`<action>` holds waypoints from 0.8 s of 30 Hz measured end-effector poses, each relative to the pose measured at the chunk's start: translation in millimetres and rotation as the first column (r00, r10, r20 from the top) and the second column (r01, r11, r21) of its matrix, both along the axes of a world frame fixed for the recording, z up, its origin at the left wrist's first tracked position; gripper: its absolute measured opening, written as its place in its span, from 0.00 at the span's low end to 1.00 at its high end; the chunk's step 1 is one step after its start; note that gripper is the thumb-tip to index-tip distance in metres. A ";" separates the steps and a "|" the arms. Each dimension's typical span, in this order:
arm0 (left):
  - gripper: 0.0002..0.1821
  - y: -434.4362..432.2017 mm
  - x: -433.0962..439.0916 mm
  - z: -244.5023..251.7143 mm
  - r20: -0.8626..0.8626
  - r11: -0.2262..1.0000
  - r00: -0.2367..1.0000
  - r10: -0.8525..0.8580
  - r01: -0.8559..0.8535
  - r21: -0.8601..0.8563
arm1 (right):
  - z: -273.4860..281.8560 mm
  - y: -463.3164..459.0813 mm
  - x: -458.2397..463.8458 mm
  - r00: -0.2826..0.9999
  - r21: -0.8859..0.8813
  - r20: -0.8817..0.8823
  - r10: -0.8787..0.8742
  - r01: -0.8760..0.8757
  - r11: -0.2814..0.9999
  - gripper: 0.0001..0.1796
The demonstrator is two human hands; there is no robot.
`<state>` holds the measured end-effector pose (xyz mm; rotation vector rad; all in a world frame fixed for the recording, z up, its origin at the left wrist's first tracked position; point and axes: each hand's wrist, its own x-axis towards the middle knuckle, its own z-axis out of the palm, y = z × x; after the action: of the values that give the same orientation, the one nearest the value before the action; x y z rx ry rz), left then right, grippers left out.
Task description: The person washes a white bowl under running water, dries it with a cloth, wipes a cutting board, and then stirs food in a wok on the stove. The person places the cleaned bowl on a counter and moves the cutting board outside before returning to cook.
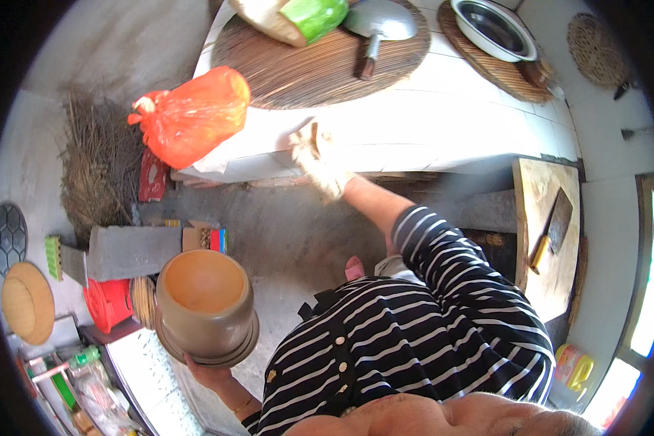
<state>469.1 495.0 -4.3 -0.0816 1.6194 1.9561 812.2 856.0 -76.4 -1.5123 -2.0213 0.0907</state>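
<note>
My left hand grips the underside of a round, brown-glazed ceramic pot with a flared rim or dish at its lower end. Its wide, orange-tan round face is turned up. My right hand reaches over the front edge of the white tiled counter. A pale tan cloth or glove covers it, blurred and overexposed, so its fingers are not clear. To its left lies a knotted orange plastic bag. Beyond it, a round slatted mat bears a cut green gourd and a metal ladle or scoop.
A cleaver lies on a wooden board at the right. An enamel basin sits on a second mat. Dry twigs, a grey block, a red bucket and a crowded rack are at the left.
</note>
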 end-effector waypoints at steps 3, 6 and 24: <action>0.30 23.9 13.0 17.1 0.053 0.989 0.992 -0.114 0.109 0.095 | -47.9 7.1 -20.5 0.856 0.347 0.485 -0.181 0.002 0.938 0.21; 0.28 49.0 19.8 25.0 0.044 0.944 0.958 -0.284 0.271 0.191 | -23.3 -8.6 -11.2 0.963 0.032 0.262 0.072 -0.083 0.996 0.19; 0.26 266.0 170.9 26.2 -0.181 0.195 0.385 -0.905 0.754 0.627 | 121.6 -34.3 167.4 0.965 -0.256 -0.250 -0.079 0.013 0.967 0.05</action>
<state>639.9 761.0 21.9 0.7108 0.4586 1.3304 979.6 821.6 45.2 -1.6060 -1.8154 0.5183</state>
